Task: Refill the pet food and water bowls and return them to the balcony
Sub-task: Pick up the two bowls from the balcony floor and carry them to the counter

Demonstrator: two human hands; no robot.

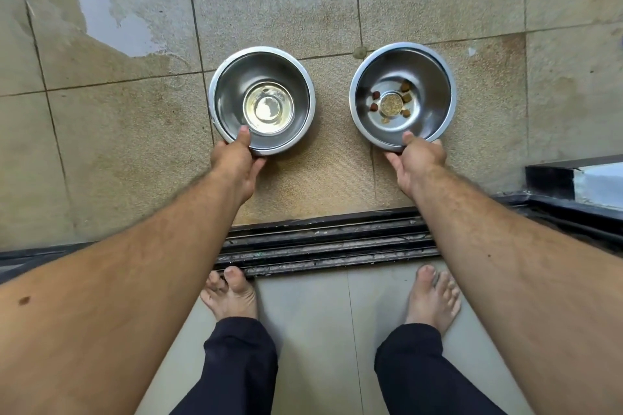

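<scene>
Two steel pet bowls stand side by side on the tiled balcony floor. The left bowl (236, 84) holds only a thin film of water at its bottom. Inside the right bowl (428, 77) lie a few brown kibble pieces and crumbs. My left hand (237, 162) grips the near rim of the left bowl, thumb inside and fingers under the edge. At the right bowl's near rim, my right hand (416, 162) holds on the same way. Both bowls appear to rest on the floor.
A dark sliding-door track (323, 239) crosses the view between my bare feet (232, 293) indoors and the balcony. A wet puddle (111, 20) lies at the far left on the balcony tiles. A black ledge (553, 178) juts in at the right.
</scene>
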